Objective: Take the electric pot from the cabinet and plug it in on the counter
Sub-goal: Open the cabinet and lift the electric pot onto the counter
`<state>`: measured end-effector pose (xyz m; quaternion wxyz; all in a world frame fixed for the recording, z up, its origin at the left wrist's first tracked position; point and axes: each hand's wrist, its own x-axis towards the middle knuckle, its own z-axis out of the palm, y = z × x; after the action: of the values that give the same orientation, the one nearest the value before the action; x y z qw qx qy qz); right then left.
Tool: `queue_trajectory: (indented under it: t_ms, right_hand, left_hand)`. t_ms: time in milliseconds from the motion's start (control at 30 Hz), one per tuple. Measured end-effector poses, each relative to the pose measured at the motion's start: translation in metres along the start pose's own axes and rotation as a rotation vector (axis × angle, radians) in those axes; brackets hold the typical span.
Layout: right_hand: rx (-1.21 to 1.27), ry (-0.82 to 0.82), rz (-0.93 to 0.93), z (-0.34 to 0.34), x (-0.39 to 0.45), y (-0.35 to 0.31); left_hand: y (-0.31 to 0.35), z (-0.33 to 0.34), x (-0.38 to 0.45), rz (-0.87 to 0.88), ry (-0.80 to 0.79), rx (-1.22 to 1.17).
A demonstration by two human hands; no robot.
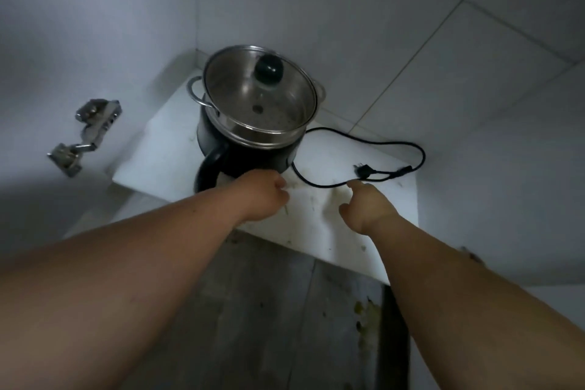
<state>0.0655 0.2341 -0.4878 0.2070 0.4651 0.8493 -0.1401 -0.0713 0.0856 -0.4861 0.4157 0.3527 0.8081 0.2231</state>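
Observation:
The electric pot (253,153) is black, with a steel steamer ring and a glass lid (234,89) topped by a black knob. It stands on a white cabinet shelf (164,142), near the back corner. Its black handle (205,172) points toward me. My left hand (262,198) is just in front of the pot's base, right of the handle, with its fingers curled and nothing visibly in them. The black cord (380,144) loops across the shelf to the right and ends in a plug (362,170). My right hand (367,209) has its forefinger out, touching the cord below the plug.
A metal door hinge (85,136) is fixed to the cabinet's left wall. White tiled wall closes the back and the right. The shelf's front edge (316,250) is stained, and below it lies a grey, spotted surface (269,326).

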Motion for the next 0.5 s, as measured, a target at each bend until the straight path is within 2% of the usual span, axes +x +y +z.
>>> queue_trajectory:
  t_ms: [333,500]
  right_hand:
    - [0.144,0.079,0.015,0.037,0.031,0.048]
    - [0.195,0.108,-0.027,0.036,0.047,0.055]
  left_hand:
    - [0.015,0.048,0.058,0.113,-0.107,0.359]
    - [0.025,0.063,0.081,0.071,-0.158,0.59]
